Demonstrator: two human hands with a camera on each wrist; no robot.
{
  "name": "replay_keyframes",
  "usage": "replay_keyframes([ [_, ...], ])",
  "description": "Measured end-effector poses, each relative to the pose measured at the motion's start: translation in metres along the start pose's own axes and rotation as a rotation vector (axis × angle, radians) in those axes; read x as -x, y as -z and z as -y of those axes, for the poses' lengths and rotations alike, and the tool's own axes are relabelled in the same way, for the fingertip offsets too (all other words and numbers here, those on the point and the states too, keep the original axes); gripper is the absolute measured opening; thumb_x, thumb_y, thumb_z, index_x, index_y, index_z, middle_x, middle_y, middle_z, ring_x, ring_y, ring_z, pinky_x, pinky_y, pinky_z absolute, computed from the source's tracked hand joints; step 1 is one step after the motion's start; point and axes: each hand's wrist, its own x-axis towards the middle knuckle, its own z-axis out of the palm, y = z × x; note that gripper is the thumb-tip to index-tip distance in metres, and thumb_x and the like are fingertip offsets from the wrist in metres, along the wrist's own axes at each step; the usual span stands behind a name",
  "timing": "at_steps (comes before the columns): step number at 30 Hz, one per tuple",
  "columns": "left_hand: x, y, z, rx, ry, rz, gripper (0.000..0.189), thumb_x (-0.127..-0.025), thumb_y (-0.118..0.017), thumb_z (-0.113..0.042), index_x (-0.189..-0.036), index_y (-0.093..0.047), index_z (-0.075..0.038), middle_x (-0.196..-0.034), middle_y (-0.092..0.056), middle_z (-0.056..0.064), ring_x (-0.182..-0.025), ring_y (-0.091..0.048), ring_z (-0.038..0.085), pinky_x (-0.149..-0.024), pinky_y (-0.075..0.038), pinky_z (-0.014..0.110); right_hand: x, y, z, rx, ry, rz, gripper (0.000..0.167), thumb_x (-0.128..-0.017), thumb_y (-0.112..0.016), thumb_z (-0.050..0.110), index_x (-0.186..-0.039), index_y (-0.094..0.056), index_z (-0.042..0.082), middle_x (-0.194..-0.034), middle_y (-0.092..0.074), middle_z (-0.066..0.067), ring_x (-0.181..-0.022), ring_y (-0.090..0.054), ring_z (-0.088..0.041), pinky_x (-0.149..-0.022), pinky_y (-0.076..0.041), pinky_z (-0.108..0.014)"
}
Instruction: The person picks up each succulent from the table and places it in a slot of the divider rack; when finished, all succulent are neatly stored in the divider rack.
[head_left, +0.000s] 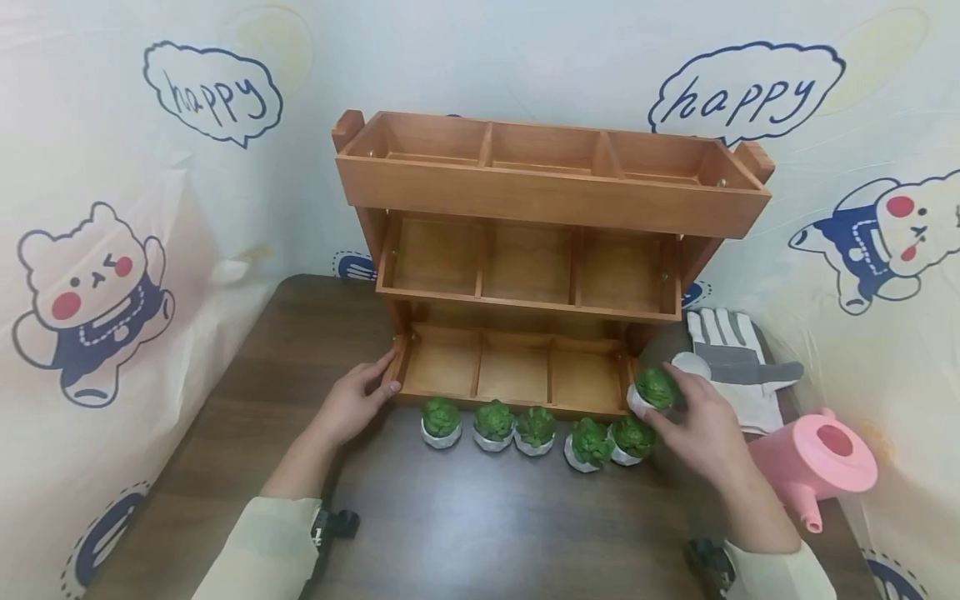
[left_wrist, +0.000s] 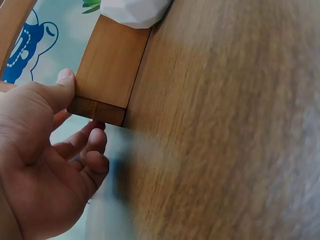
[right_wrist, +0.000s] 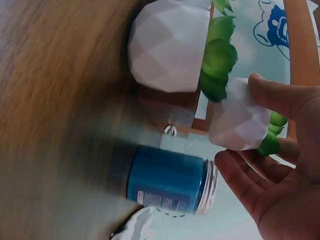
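A three-tier wooden planter shelf stands at the back, each tier split into three compartments. My left hand holds the left end of its bottom tier, thumb at the front corner and fingers curled behind. In my right hand is a small potted succulent, pinched by its white faceted pot near the tier's right end. It hangs above the table in the right wrist view. Several more potted succulents stand in a row along the shelf's front, the rightmost one just below my right hand.
To the right lie grey-and-white gloves and a pink watering can. A blue jar with a silvery lid stands beside the shelf's right end. A printed cloth hangs around the brown table.
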Motion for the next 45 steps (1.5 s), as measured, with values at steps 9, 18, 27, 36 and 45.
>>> replay_keyframes([
  [9,0.001,-0.003,0.003,0.009,-0.007,-0.013,0.065,-0.102,-0.064,-0.048,-0.161,-0.039,-0.035,-0.151,-0.05,0.019,-0.139,-0.046,0.045,-0.111,-0.035,0.069,-0.012,-0.016,0.012,-0.027,-0.017,0.022,0.076,-0.088,-0.084,0.036,-0.146,-0.053,-0.001,-0.138,-0.058,-0.029,-0.124,-0.056,-0.049,-0.101,-0.045,-0.066],
  [18,0.004,-0.005,0.004,0.004,0.017,-0.018,0.065,-0.102,-0.063,-0.047,-0.161,-0.038,-0.035,-0.149,-0.052,0.018,-0.138,-0.048,0.044,-0.11,-0.036,0.069,-0.019,-0.028,0.025,-0.039,-0.047,0.078,0.078,-0.089,-0.083,0.039,-0.15,-0.051,0.003,-0.137,-0.059,-0.025,-0.114,-0.061,-0.041,-0.091,-0.053,-0.06],
  [27,0.004,-0.005,0.003,0.02,0.012,-0.026,0.064,-0.103,-0.064,-0.045,-0.161,-0.039,-0.034,-0.147,-0.054,0.017,-0.137,-0.049,0.043,-0.111,-0.036,0.069,-0.027,-0.037,0.035,-0.047,-0.042,0.118,0.077,-0.089,-0.083,0.039,-0.151,-0.051,0.005,-0.138,-0.058,-0.023,-0.112,-0.062,-0.039,-0.092,-0.054,-0.059],
  [36,0.002,-0.005,0.001,0.036,0.019,-0.025,0.064,-0.102,-0.064,-0.044,-0.161,-0.039,-0.035,-0.147,-0.053,0.017,-0.137,-0.048,0.043,-0.11,-0.036,0.069,-0.032,-0.048,0.041,-0.065,-0.023,0.155,0.076,-0.089,-0.083,0.04,-0.15,-0.052,0.007,-0.133,-0.061,-0.018,-0.106,-0.063,-0.033,-0.089,-0.055,-0.054],
  [45,0.001,-0.005,0.0,0.027,0.011,-0.029,0.065,-0.102,-0.064,-0.045,-0.161,-0.04,-0.033,-0.144,-0.054,0.017,-0.135,-0.05,0.043,-0.11,-0.036,0.068,-0.038,-0.058,0.047,-0.082,0.008,0.179,0.075,-0.088,-0.084,0.038,-0.149,-0.053,0.009,-0.137,-0.061,-0.017,-0.11,-0.064,-0.032,-0.089,-0.056,-0.053],
])
